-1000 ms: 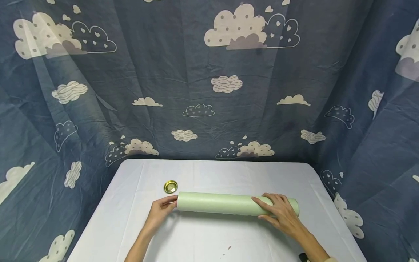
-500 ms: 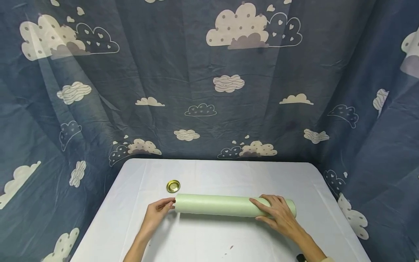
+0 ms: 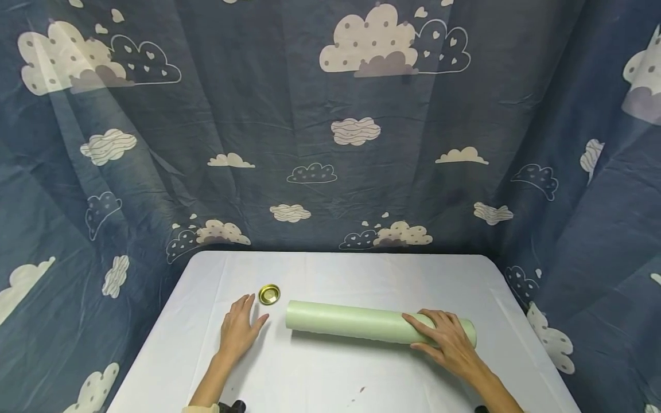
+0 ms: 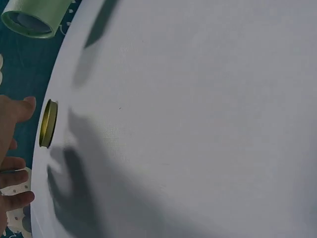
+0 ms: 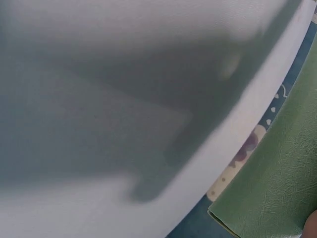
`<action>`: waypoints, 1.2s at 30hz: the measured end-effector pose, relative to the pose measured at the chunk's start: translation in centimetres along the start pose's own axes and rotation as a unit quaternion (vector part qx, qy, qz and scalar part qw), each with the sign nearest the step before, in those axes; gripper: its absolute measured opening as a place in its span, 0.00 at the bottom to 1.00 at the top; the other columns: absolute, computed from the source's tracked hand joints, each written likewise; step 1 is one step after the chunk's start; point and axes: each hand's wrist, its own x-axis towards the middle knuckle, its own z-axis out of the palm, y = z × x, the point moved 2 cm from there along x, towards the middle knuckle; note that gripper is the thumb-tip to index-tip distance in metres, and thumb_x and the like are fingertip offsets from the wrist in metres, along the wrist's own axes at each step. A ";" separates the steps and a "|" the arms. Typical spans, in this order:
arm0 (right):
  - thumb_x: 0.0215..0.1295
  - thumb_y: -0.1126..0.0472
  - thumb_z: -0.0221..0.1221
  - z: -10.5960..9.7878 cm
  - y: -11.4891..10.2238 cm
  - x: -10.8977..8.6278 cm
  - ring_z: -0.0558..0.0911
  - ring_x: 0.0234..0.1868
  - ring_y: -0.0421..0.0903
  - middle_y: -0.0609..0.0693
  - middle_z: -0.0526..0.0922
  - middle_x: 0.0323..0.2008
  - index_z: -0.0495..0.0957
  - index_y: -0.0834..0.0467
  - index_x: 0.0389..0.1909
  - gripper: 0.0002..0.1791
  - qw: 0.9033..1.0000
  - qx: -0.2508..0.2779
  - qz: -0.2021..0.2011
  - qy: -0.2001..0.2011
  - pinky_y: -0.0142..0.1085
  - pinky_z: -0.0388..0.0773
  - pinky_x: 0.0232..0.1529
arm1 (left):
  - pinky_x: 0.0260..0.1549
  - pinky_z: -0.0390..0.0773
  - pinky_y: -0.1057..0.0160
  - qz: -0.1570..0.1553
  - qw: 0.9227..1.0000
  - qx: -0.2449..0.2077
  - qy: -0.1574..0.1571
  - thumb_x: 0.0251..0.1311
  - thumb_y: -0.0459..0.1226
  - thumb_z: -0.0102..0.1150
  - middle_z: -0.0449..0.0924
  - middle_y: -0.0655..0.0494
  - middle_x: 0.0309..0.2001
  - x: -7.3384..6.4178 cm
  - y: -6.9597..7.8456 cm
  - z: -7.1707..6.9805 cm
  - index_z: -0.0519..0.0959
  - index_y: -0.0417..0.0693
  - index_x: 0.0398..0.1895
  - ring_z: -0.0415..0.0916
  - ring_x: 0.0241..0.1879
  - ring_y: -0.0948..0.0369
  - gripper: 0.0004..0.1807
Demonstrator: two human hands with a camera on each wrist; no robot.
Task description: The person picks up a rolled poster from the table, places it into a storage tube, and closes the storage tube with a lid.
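- A pale green roll (image 3: 361, 322) is seen lying on its side across the near middle of the white table (image 3: 361, 275), its length running left to right and slightly tilted, the right end a little nearer the person.
- The right end of the roll is covered by the right hand (image 3: 445, 339), whose fingers are laid over the top of the tube and curved round it, so that it is held down against the table.
- In the right wrist view only a textured green surface of the roll (image 5: 277, 183) is shown close up at the lower right, with the table's white edge beside it.
- The left end of the roll is left free; its open round end (image 4: 32, 17) is shown in the left wrist view at the top left corner.
- The left hand (image 3: 238, 328) is laid flat on the table just left of the roll, apart from it, with fingers straight and relaxed and nothing grasped.
- A small round gold lid (image 3: 269, 294) is placed on the table just beyond the left hand's fingertips, near the roll's left end but not touching it.
- The table is surrounded at the back and sides by a dark blue curtain (image 3: 330, 143) printed with clouds.
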 end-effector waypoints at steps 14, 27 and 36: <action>0.54 0.43 0.71 0.1 0.2 -0.6 0.82 0.53 0.54 0.55 0.84 0.52 0.76 0.41 0.70 0.38 1.000 -0.002 -0.001 0.008 0.55 0.74 0.50 | 0.47 0.70 0.46 -0.008 0.997 0.064 -0.050 0.56 0.56 0.73 0.74 0.33 0.53 4.3 -0.7 2.5 0.73 0.31 0.68 0.71 0.52 0.41 0.46; 0.51 0.45 0.73 0.0 0.4 -0.9 0.82 0.54 0.56 0.56 0.84 0.52 0.77 0.41 0.70 0.40 1.000 -0.009 0.009 0.006 0.56 0.74 0.49 | 0.43 0.68 0.48 -0.026 0.994 0.058 -0.085 0.60 0.53 0.71 0.72 0.37 0.45 5.1 -0.5 3.4 0.77 0.29 0.63 0.68 0.45 0.45 0.39; 0.50 0.46 0.74 -0.3 0.5 -1.1 0.82 0.53 0.56 0.57 0.84 0.52 0.76 0.41 0.70 0.41 1.000 -0.012 0.015 0.001 0.55 0.73 0.50 | 0.44 0.71 0.49 -0.033 0.995 0.026 -0.094 0.63 0.51 0.70 0.74 0.38 0.46 4.6 -0.4 3.5 0.77 0.27 0.59 0.70 0.46 0.47 0.36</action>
